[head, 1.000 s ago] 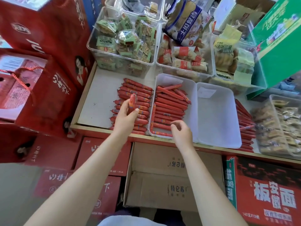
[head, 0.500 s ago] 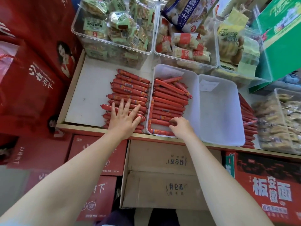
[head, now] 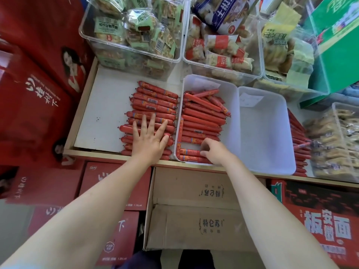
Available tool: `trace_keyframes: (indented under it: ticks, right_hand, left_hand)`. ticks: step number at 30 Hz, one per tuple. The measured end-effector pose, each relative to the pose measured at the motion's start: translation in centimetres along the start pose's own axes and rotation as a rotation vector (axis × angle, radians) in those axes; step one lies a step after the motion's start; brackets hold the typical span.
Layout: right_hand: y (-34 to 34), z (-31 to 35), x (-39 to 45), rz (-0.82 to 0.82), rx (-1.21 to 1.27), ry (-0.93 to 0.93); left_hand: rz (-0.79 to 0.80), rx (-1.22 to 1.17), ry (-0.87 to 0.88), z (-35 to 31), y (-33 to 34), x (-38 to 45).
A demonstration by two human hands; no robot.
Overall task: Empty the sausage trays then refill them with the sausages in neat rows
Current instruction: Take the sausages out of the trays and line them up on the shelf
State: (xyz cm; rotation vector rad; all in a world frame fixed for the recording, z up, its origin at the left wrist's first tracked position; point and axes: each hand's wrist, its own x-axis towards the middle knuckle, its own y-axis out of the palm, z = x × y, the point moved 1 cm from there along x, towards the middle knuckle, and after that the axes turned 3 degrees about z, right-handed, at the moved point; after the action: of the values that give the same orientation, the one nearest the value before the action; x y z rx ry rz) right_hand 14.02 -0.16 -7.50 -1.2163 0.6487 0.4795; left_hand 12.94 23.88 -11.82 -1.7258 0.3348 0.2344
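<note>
Sausages [head: 153,105] lie in a loose heap on the white shelf [head: 101,105], in the middle of the frame, just left of the first tray [head: 231,105]. This tray is about half filled: red sausages lie in it in rows, mostly crosswise, but a few at the top are slanted and one stands along the left wall (so the rows are not yet neat). The second tray [head: 268,133], touching the first on its right, has no sausages, only a slip of paper in its upper corner. More sausages [head: 297,136] lie in a pile right of it.

The left hand [head: 149,140] is flat and wide open, fingers spread, pressing on the lower part of the heap; it holds nothing. The right hand [head: 213,150] is curled at the lower edge of the first tray, its fingertips on the sausages there; I cannot tell if it pinches one.

I judge that the emptying is done and the refilling is near the middle: one tray is in work, the other one waits.
</note>
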Motion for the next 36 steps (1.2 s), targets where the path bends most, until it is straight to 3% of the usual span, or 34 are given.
trace_keyframes:
  ticks: [6, 9, 11, 15, 17, 20, 23, 25, 27, 29, 33, 36]
  right_hand:
    - [-0.2, 0.4, 0.5, 0.140, 0.045, -0.030]
    - [-0.9, 0.6, 0.0, 0.162, 0.030, -0.045]
    - [-2.0, 0.4, -1.1, 0.089, 0.124, -0.064]
    - [-3.2, 1.7, -4.3, -0.079, 0.789, -0.125]
    - [-2.9, 3.7, -6.0, -0.057, 1.003, -0.218]
    - [-2.7, 6.1, -8.1, 0.037, 1.089, -0.321]
    - [-3.1, 5.5, -8.2, -0.104, 1.111, -0.248]
    - [-3.0, 4.1, -6.9, -0.225, 1.023, -0.132]
    - [-2.4, 2.8, -4.8, -0.307, 0.813, -0.070]
    - [-1.8, 1.9, -2.6, -0.314, 0.548, -0.065]
    - [-0.5, 1.2, 0.1, -0.221, 0.158, -0.072]
    - [0.2, 0.7, 0.9, -0.243, 0.046, -0.041]
  left_hand:
    - [0.071, -0.024, 0.049, 0.2, -0.7, 0.5]
    - [-0.014, -0.189, 0.073, 0.2, -1.1, -0.8]
    - [-0.123, -0.384, 0.057, -0.2, -1.8, -2.2]
    - [-0.266, -0.924, -0.028, -2.9, -4.6, -5.3]
    - [-0.165, -1.259, -0.104, -4.7, -6.2, -6.2]
    - [0.023, -1.689, -0.228, -5.9, -7.4, -6.4]
    - [0.082, -1.856, -0.348, -5.0, -7.4, -6.7]
    - [0.080, -1.810, -0.330, -4.0, -7.7, -6.8]
    - [0.032, -1.605, -0.281, -2.8, -8.4, -6.2]
    - [-0.033, -1.269, -0.209, -1.5, -8.8, -4.4]
    - [-0.083, -0.346, -0.055, 1.0, -7.3, 0.3]
    - [-0.095, 0.006, 0.046, 1.1, -5.7, 1.9]
